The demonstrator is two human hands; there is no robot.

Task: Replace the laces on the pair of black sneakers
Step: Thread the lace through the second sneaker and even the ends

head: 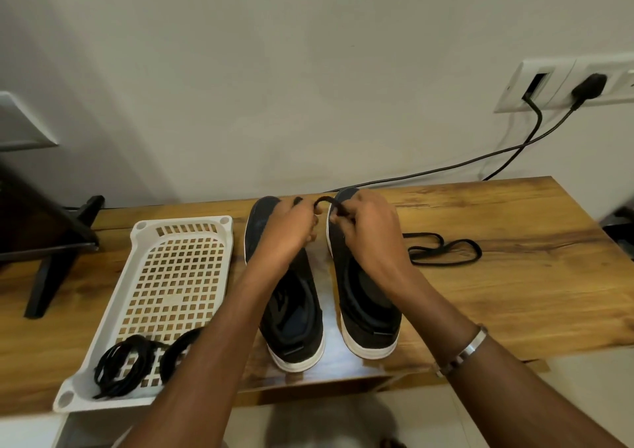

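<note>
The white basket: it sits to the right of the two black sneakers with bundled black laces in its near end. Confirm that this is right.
Not quite. The head view shows the white basket to the left of the two black sneakers, not the right. The bundled black laces do lie in its near end. What lies to the right of the sneakers is a loose black lace on the wooden table.
</note>
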